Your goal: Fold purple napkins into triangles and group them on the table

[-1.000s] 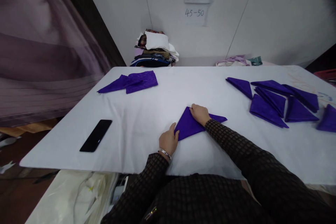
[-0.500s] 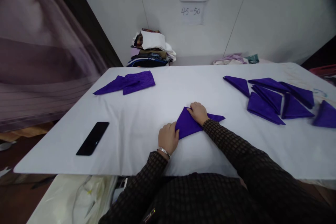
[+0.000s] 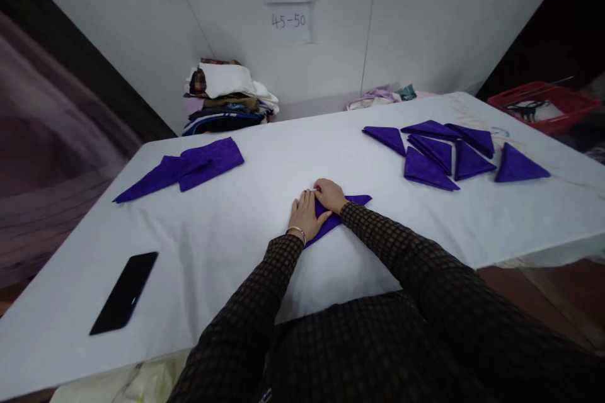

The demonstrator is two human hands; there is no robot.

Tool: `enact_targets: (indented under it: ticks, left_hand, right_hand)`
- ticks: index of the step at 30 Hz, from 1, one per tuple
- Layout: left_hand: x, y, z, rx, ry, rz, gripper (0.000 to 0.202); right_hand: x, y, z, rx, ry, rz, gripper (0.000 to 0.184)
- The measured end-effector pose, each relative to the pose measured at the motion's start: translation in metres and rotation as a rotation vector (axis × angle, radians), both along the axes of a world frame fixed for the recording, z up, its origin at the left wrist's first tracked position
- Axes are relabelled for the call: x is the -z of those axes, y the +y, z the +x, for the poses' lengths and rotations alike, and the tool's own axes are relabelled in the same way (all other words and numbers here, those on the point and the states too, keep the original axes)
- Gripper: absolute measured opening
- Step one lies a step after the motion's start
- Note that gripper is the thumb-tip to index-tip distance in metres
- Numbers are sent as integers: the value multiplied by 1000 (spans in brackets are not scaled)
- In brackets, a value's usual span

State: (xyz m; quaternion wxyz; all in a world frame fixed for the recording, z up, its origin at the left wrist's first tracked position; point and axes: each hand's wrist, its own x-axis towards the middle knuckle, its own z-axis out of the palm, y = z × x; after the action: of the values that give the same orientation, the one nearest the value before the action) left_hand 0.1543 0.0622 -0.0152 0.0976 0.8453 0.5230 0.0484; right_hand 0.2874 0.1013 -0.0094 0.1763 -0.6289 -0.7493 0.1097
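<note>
A purple cloth napkin (image 3: pixel 323 230), folded into a pointed shape, lies in front of me, partly covered by both hands. Fairly flat on its left side rests my left hand (image 3: pixel 305 216), fingers stretched toward the far edge and thumb out to the right. My right hand (image 3: pixel 329 195) has its fingers bent together at the napkin's far corner, touching the left fingertips. One narrow purple point sticks out to the right beyond my right wrist.
Several folded purple triangles (image 3: pixel 428 168) lie at the right. Two overlapping purple napkins (image 3: pixel 212 160) are at the left, above a black phone (image 3: pixel 124 293). Stacked clothes (image 3: pixel 227 97) stand by the wall beyond the white table (image 3: pixel 265 264). A red basket (image 3: pixel 543 104) is at far right.
The view has turned to the right. My left hand has moved from the napkin's left edge up onto it, beside my right hand, whose fingers are now bent at the far corner.
</note>
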Motion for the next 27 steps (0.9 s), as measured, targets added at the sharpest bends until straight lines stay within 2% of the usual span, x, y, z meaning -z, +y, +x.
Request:
enact_targets:
  ticks: [2,4,7,9,14,16,20,23,27]
  left_hand:
    - [0,-1,0,6,41,7,78]
    - [0,-1,0,15,75,8,75]
    - [0,-1,1,12,106,37,71]
    - [0,-1,1,7,118,60,73]
    - [1,-1,1,2,135,70,78]
    - [2,-1,1,4,136,79,78]
    - [2,0,1,3,143,91,78]
    - [2,0,0,3,149,88,77]
    - [1,0,1,2,148,84,77]
  right_hand:
    - [-4,-8,2,-49,32,23,21]
    - [-6,-23,7,-156,84,96,26]
    - [-7,-50,25,-298,169,205,34]
    - [-3,-66,48,-258,223,214,35]
    - [9,-84,124,86,402,98,34]
    - [11,-84,143,109,452,10,37]
    - [10,-78,152,54,475,-107,24]
    - [7,-72,147,26,456,-129,14]
    - [6,-67,146,-24,447,-136,10]
